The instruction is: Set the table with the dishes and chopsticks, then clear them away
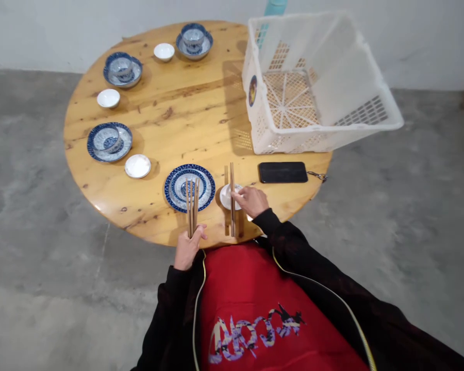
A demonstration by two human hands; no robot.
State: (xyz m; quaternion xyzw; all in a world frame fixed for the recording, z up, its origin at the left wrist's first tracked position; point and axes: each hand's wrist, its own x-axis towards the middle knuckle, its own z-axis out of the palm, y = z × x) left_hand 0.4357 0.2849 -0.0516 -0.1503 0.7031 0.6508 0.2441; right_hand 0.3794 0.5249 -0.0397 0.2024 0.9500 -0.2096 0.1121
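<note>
Several wooden chopsticks [191, 208] stand upright in my left hand [188, 247], which is closed around their lower ends near the table's front edge. Behind them lies a blue-patterned plate [170, 198] with a smaller patterned bowl on it. My right hand [252, 201] pinches a pair of chopsticks [232, 216] pointing away from me. They pass in front of a small white dish [225, 198], partly hidden by them and by my fingers. Whether the chopsticks touch the dish or the table, I cannot tell.
A white plastic crate [263, 139] stands at the right of the round wooden table [185, 113]. Before it lies a black phone [283, 172] with a strap. Along the left and far edge are blue-patterned bowls on plates [127, 139] and small white dishes [138, 166].
</note>
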